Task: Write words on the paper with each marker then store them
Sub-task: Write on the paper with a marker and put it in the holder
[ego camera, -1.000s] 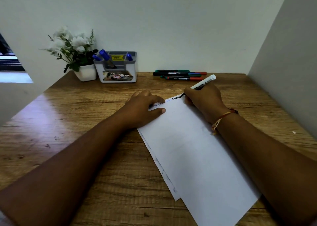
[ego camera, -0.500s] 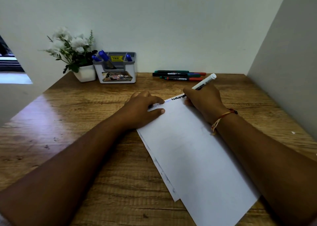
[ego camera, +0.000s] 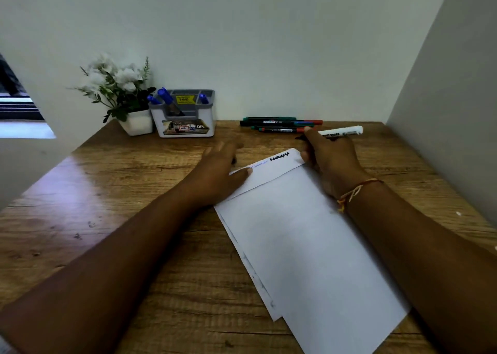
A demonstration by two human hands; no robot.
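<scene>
Our right hand (ego camera: 326, 154) clamped the white-barrelled marker (ego camera: 341, 131), tip off the white paper sheet (ego camera: 304, 235); left hand (ego camera: 217, 170) lay flat, fingers apart; black word looked done; storing it in the grey plastic organiser (ego camera: 183, 114) likely next.

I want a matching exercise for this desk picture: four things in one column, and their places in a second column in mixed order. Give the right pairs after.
Things:
1. white marker
2. blue markers
3. flower pot
4. black word

Places:
A. in the grey holder
B. on the top edge of the paper
C. in the right hand
D. left of the holder, by the wall

Pairs: 1-C, 2-A, 3-D, 4-B
</scene>
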